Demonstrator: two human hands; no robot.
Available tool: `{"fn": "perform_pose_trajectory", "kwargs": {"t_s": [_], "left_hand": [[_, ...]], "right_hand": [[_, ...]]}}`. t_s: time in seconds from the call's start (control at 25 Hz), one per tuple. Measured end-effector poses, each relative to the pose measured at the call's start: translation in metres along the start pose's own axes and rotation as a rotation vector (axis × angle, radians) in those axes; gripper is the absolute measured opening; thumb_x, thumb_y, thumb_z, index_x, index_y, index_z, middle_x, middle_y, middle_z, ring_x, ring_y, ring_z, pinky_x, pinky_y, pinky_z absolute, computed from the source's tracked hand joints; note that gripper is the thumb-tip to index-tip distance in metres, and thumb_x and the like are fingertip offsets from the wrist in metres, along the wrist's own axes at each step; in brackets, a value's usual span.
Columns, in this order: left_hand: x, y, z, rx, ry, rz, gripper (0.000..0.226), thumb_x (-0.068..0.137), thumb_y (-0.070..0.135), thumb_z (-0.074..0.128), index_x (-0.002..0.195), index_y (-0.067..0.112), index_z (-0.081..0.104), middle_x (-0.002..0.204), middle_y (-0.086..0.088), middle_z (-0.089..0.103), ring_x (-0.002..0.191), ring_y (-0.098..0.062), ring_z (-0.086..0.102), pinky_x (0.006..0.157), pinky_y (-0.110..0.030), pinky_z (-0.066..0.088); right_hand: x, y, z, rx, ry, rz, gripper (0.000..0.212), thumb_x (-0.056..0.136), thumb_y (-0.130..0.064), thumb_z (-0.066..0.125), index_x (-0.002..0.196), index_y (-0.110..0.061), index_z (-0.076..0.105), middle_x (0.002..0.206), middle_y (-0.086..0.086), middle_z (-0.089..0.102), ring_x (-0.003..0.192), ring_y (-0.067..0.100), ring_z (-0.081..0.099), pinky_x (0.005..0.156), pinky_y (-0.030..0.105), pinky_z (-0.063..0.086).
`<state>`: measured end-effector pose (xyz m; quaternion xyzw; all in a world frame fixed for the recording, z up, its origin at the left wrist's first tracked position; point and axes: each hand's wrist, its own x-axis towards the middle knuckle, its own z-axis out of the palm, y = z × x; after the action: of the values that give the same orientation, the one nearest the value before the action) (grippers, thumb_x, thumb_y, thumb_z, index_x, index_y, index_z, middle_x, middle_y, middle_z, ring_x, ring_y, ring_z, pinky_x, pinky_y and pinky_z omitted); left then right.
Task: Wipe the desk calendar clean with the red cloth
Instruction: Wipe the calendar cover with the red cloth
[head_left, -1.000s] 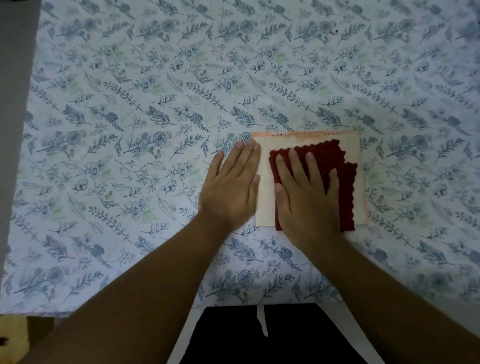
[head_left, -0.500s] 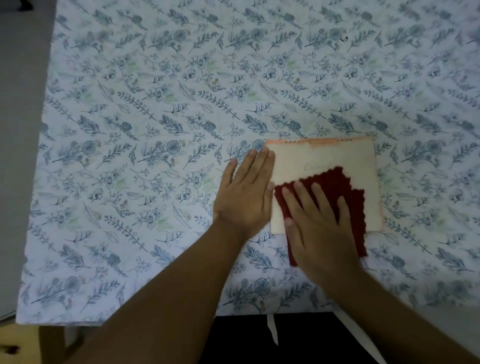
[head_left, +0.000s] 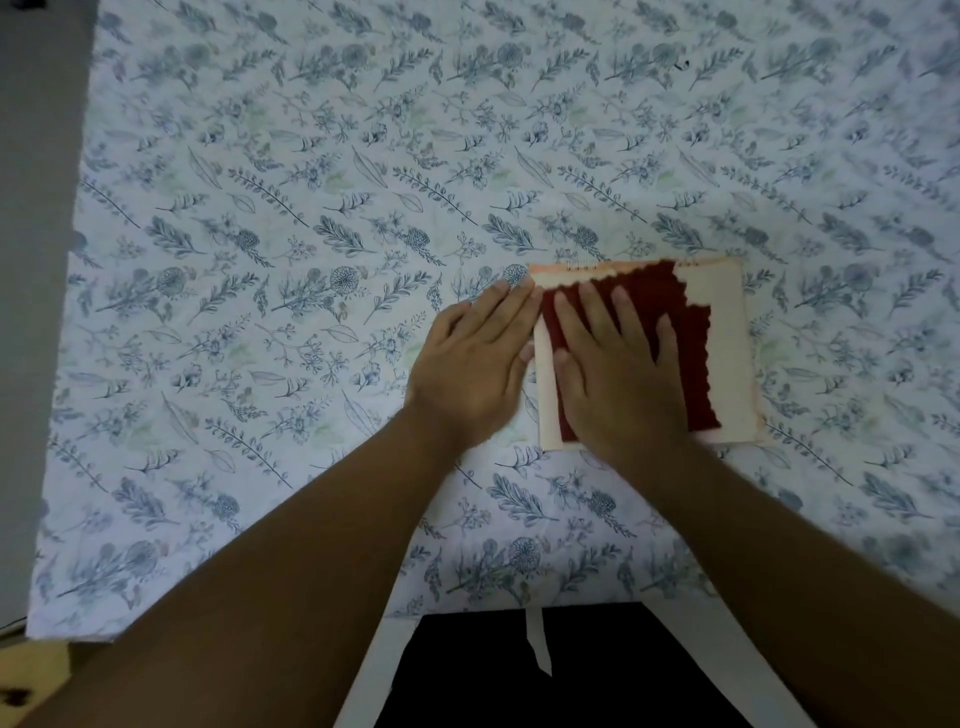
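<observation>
Head view: right hand (head_left: 618, 379), fingers flat and spread, presses soft, limp red zigzag-edged cloth (head_left: 660, 312) onto light, slide-prone cream spiral-bound desk calendar (head_left: 727, 364), right of table centre; left hand (head_left: 472, 364), flat, braces its left edge.

Quick count: one desk calendar (head_left: 727, 358) lying flat right of center on the tabletop (head_left: 311, 260), one red cloth (head_left: 660, 301) spread on top of it, and two hands, the left hand (head_left: 478, 364) and right hand (head_left: 618, 379). One floral tablecloth (head_left: 467, 156) covers the whole surface. Nothing else to count.
</observation>
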<state>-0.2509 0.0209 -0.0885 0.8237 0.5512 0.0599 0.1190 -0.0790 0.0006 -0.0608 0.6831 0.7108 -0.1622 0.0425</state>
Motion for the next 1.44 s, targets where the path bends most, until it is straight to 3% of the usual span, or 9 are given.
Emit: {"fn": "perform_pose_trajectory", "kwargs": {"t_s": [0.12,0.24,0.44,0.6,0.8,1.0,1.2,1.36,1.44], "left_hand": [[0.000,-0.002,0.000,-0.008,-0.015,-0.003,0.056,0.108,0.037,0.024,0.162,0.021,0.021,0.168,0.004,0.022,0.156,-0.012,0.014,0.125,-0.037,0.010],[0.000,0.001,-0.001,-0.028,-0.019,-0.013,0.056,0.108,0.036,0.025,0.162,0.022,0.020,0.168,0.005,0.021,0.156,-0.011,0.012,0.126,-0.039,0.006],[0.003,-0.002,-0.005,-0.100,-0.012,-0.029,0.055,0.107,0.036,0.032,0.161,0.025,0.025,0.167,0.008,0.025,0.155,-0.009,0.015,0.125,-0.034,0.005],[0.001,-0.001,-0.005,-0.086,-0.016,-0.032,0.055,0.108,0.036,0.029,0.161,0.027,0.023,0.167,0.010,0.024,0.155,-0.008,0.014,0.125,-0.033,0.005],[0.001,0.000,-0.005,-0.080,0.000,-0.029,0.054,0.107,0.034,0.030,0.161,0.026,0.025,0.167,0.009,0.026,0.155,-0.009,0.017,0.125,-0.037,0.010],[0.002,-0.001,-0.005,-0.094,0.005,-0.023,0.054,0.107,0.033,0.030,0.160,0.025,0.027,0.166,0.007,0.029,0.154,-0.011,0.019,0.124,-0.035,0.010],[0.003,-0.001,-0.005,-0.105,0.022,-0.024,0.054,0.106,0.032,0.031,0.160,0.025,0.029,0.165,0.008,0.031,0.154,-0.010,0.020,0.124,-0.036,0.011],[0.002,-0.003,-0.004,-0.117,0.011,-0.032,0.054,0.106,0.032,0.032,0.160,0.027,0.028,0.165,0.009,0.030,0.154,-0.009,0.019,0.124,-0.035,0.011],[0.003,-0.002,-0.004,-0.128,0.012,-0.035,0.054,0.106,0.031,0.033,0.160,0.027,0.030,0.165,0.009,0.031,0.154,-0.009,0.020,0.124,-0.036,0.012]], "right_hand": [[-0.028,-0.003,0.013,-0.004,0.053,0.013,0.058,0.105,-0.042,0.021,0.161,-0.031,0.012,0.170,-0.003,0.011,0.156,0.023,0.005,0.121,0.061,0.008],[-0.079,0.001,0.023,-0.024,0.001,-0.037,0.058,0.104,-0.045,0.019,0.161,-0.036,0.011,0.170,-0.007,0.012,0.156,0.020,0.004,0.121,0.059,0.009],[0.006,-0.009,0.001,0.018,0.015,0.041,0.058,0.105,-0.043,0.021,0.161,-0.035,0.010,0.170,-0.006,0.008,0.156,0.021,0.001,0.122,0.058,0.006],[-0.083,0.001,0.022,-0.013,0.020,0.001,0.058,0.104,-0.046,0.020,0.161,-0.039,0.007,0.170,-0.010,0.006,0.156,0.017,-0.001,0.122,0.057,0.007],[0.005,-0.009,-0.001,0.036,-0.007,0.060,0.058,0.105,-0.043,0.022,0.161,-0.035,0.009,0.171,-0.004,0.007,0.156,0.022,0.001,0.122,0.058,0.005],[-0.091,-0.008,0.028,0.001,0.008,-0.008,0.059,0.104,-0.047,0.020,0.161,-0.038,0.007,0.170,-0.007,0.008,0.156,0.019,0.001,0.122,0.055,0.003],[0.000,-0.010,0.002,0.013,0.001,0.048,0.058,0.105,-0.043,0.023,0.161,-0.034,0.010,0.170,-0.004,0.009,0.156,0.021,0.003,0.122,0.055,0.005],[-0.092,-0.005,0.023,-0.023,0.006,-0.007,0.058,0.105,-0.047,0.019,0.161,-0.037,0.004,0.170,-0.008,0.003,0.156,0.018,-0.003,0.122,0.053,0.004],[-0.082,0.007,0.022,-0.025,-0.048,-0.046,0.058,0.105,-0.049,0.015,0.161,-0.039,0.004,0.170,-0.008,0.004,0.156,0.019,0.000,0.121,0.053,0.005]]}}
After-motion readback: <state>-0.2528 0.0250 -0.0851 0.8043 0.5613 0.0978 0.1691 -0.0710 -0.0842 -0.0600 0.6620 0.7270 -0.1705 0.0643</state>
